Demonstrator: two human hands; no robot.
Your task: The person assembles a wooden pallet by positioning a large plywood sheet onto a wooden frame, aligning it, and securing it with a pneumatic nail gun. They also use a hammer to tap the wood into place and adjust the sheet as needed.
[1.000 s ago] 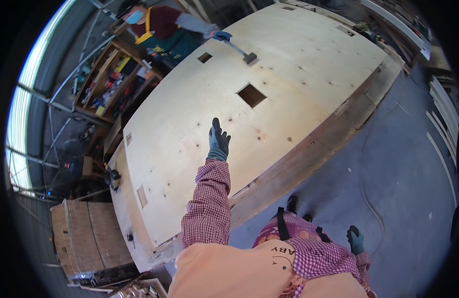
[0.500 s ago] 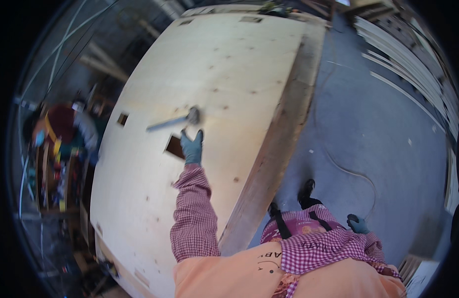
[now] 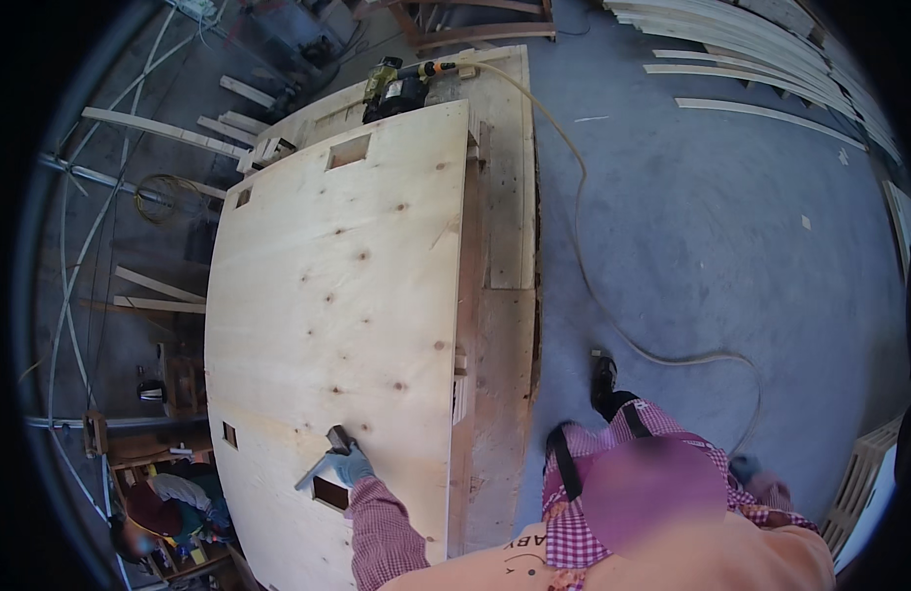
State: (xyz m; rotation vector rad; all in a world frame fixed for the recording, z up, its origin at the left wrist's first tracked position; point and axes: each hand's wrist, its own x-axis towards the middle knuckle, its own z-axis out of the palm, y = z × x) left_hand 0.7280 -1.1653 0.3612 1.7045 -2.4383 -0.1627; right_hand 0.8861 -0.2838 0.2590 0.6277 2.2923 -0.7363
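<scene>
My left hand (image 3: 349, 466), in a blue-green glove, reaches over a pale plywood panel (image 3: 387, 286). Its fingers are closed around a hammer (image 3: 314, 474) close to the dark head, and the handle points toward the lower left. Just below the hand, a rectangular cutout (image 3: 330, 493) opens in the panel. At my right side hangs my right hand (image 3: 745, 469), gloved and partly blurred, away from the panel; its fingers do not show clearly.
A yellow-green and black power tool (image 3: 396, 91) lies beyond the panel's far end. From it a hose (image 3: 580, 217) curves across the floor (image 3: 672, 256) at right. Long boards (image 3: 761, 108) lie at far right. Another person (image 3: 170, 507) is at lower left beside shelving.
My left hand has closed on the hammer, where before its fingers were apart just below it. The view has swung, so the panel's far end and the power tool show more fully.
</scene>
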